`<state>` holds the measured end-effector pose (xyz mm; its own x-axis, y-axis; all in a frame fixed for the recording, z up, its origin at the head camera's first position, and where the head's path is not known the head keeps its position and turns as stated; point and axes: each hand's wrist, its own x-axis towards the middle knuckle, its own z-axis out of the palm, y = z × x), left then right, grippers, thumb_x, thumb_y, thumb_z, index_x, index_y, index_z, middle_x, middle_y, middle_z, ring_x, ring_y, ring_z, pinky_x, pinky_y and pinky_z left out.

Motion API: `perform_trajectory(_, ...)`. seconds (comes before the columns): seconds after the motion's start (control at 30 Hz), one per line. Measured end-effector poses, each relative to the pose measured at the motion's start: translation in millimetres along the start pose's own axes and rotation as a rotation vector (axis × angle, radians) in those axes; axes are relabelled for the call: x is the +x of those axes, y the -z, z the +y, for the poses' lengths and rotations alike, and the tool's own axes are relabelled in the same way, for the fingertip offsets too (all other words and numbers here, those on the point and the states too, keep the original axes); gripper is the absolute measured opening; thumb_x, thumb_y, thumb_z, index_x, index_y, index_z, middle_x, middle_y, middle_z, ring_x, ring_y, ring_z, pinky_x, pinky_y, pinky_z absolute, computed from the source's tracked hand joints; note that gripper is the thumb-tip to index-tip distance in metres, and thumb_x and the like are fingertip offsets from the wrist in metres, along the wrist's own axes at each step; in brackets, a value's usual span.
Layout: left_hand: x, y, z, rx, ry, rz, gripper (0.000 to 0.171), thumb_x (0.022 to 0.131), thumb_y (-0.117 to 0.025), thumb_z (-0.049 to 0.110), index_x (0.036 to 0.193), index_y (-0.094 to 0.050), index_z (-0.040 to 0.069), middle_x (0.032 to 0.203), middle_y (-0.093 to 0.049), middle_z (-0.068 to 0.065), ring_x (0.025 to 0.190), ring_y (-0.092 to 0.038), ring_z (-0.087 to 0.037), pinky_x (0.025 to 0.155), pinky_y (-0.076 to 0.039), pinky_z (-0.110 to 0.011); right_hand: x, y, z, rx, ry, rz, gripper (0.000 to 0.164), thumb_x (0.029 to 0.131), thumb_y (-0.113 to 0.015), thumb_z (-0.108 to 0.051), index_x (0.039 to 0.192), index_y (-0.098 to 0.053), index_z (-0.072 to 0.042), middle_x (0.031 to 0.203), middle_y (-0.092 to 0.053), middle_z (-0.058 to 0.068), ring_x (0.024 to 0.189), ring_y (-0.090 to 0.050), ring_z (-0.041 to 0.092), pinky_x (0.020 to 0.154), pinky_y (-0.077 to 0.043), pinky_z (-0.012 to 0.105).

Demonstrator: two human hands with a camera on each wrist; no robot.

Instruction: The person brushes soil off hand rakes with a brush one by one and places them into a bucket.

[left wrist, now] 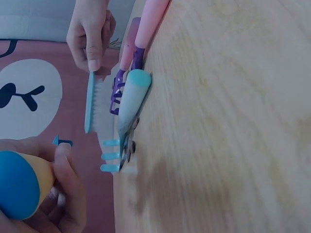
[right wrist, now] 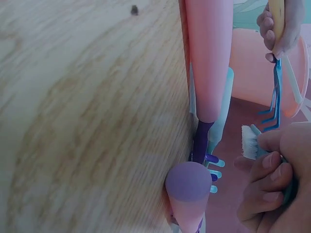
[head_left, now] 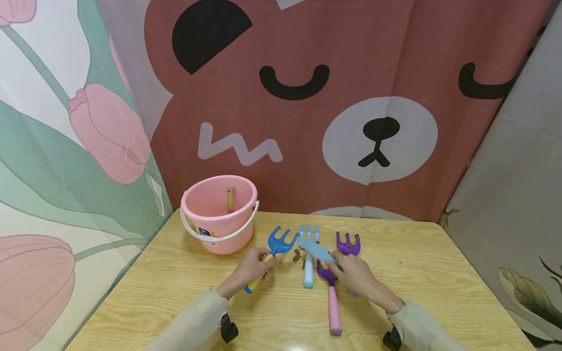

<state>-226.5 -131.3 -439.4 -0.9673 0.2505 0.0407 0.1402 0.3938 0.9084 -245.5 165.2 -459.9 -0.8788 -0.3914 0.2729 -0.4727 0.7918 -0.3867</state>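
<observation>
Above the desk [head_left: 417, 297], nearer its back edge, the left hand [head_left: 254, 267] holds the blue rake [head_left: 281, 245] — fingers wrapped round its yellow handle [head_left: 254, 284]; the right hand [head_left: 354, 272] — fingers closed — grips the light-blue brush [head_left: 319, 251].

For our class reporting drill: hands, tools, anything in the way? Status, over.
Left hand gripping yellow-handled blue rake. Right hand holding light-blue brush, bristles facing table. Possibly in the way: light-blue rake, brown bits beside it.
</observation>
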Motion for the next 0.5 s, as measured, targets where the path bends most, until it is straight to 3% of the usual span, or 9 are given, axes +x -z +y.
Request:
perform_trajectory(0.1, 1.6, 3.5, 1.3, 0.119, -0.071, 0.046, 0.023, 0.097, -0.065, 0.022, 0.094, -0.068, 0.000, 0.070, -0.068, -0.018, 0.049, -0.051, -0.011, 0.047, -0.036, -0.021, -0.6, -1.0, 0.3, 0.004, -0.011, -0.009, 0.021, 0.098, -0.064, -0.022, 0.102, -0.066, -0.002, 0.055, -0.040, -0.009, 0.041, -0.032, 0.002, 0.039, -0.026, 0.019)
perform_trajectory(0.2, 1.8, 6.7, 4.1, 0.199, -0.094, 0.082, 0.022, 0.096, -0.066, 0.024, 0.093, -0.071, 0.004, 0.069, -0.069, -0.013, 0.051, -0.041, -0.007, 0.049, -0.030, -0.021, -0.9, -1.0, 0.2, 0.010, -0.017, -0.021, 0.022, 0.097, -0.064, -0.023, 0.104, -0.066, -0.002, 0.055, -0.041, -0.009, 0.041, -0.033, 0.003, 0.039, -0.028, 0.020)
perform_trajectory(0.5, 4.3, 14.0, 12.7, 0.193, -0.066, 0.077, 0.022, 0.096, -0.066, 0.025, 0.091, -0.071, 0.004, 0.066, -0.068, -0.002, 0.050, -0.036, -0.007, 0.048, -0.030, -0.022, -0.7, 0.1, 0.7, 0.029, -0.004, -0.032, 0.023, 0.098, -0.064, -0.024, 0.104, -0.066, -0.002, 0.056, -0.041, -0.009, 0.042, -0.033, 0.003, 0.038, -0.029, 0.020)
